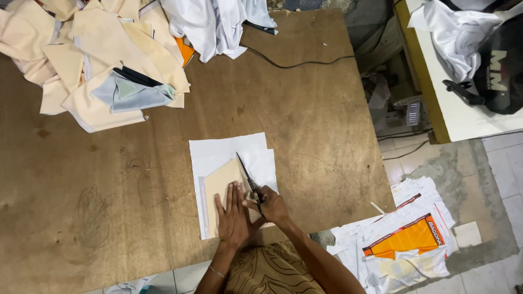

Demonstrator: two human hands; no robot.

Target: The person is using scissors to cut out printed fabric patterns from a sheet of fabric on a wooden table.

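Cream fabric piece point(222, 182) lies on white sheets point(218, 149) at the table's point(305, 120) 6 o'clock edge. Cut appears begun along its right side, most unfinished. Left hand point(233, 215) flat, fingers together, pressing it. Right hand point(272, 206) clamped on scissors point(248, 177), blades pointing 11 o'clock.

Worn brown wooden table point(305, 103), pale tiled floor point(506, 163), white-topped bench point(463, 122) with yellow edge at right

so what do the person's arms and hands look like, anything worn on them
Both forearms are bare, with no sleeves or gloves in view. The left hand has a thin bracelet at the wrist. The right hand shows no ring, watch or band.
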